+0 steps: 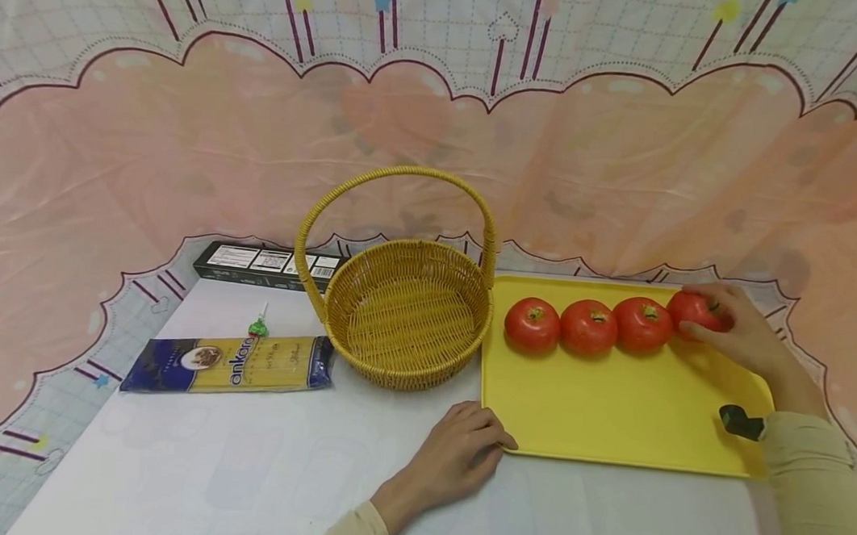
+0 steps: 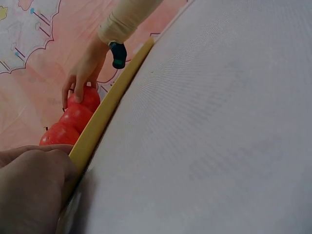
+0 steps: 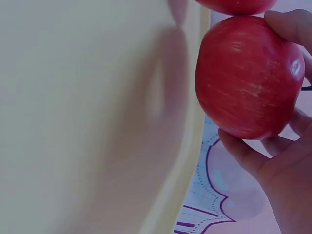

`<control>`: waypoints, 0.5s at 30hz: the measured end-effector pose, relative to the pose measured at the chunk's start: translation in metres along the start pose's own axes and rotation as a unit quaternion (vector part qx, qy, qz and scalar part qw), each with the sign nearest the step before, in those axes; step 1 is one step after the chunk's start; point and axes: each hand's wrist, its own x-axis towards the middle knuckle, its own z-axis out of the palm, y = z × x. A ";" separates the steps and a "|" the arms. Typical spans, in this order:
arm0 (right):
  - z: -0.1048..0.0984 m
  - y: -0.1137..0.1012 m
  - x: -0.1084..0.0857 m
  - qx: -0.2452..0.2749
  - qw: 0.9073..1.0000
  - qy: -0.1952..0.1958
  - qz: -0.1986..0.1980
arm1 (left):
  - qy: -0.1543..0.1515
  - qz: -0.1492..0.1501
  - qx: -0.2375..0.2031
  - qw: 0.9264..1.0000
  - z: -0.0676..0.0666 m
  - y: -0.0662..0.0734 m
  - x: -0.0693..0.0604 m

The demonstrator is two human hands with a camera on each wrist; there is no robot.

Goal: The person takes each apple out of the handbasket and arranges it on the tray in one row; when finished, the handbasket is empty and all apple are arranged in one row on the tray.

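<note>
My right hand (image 1: 748, 337) grips the rightmost red apple (image 1: 694, 310) at the back right of the yellow tray (image 1: 610, 414). In the right wrist view, fingers and thumb curl round that apple (image 3: 248, 78), which touches the one beside it. Three more apples continue the row to its left: one by the held apple (image 1: 642, 325), a middle one (image 1: 589, 327) and a leftmost one (image 1: 532, 325). At the tray's near left corner, my left hand (image 1: 455, 455) holds the rim; the left wrist view shows its fingers over the tray's edge (image 2: 97, 126).
A yellow wicker basket (image 1: 409, 363) with a tall handle stands left of the tray. Further left lie a spaghetti packet (image 1: 249, 365), a green-wrapped lollipop (image 1: 258, 327) and a long black box (image 1: 254, 265). A patterned cloth (image 1: 260, 145) hangs behind.
</note>
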 end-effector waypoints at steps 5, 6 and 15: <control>0.003 0.005 0.000 0.006 1.000 -0.010 -0.012 | 0.001 0.000 0.001 1.000 0.000 0.001 0.000; 0.003 0.006 0.000 0.006 1.000 -0.012 -0.014 | 0.000 0.000 0.002 1.000 0.001 0.001 0.000; 0.007 0.007 0.001 0.013 0.999 -0.035 -0.010 | -0.001 0.001 0.009 1.000 0.001 -0.001 0.000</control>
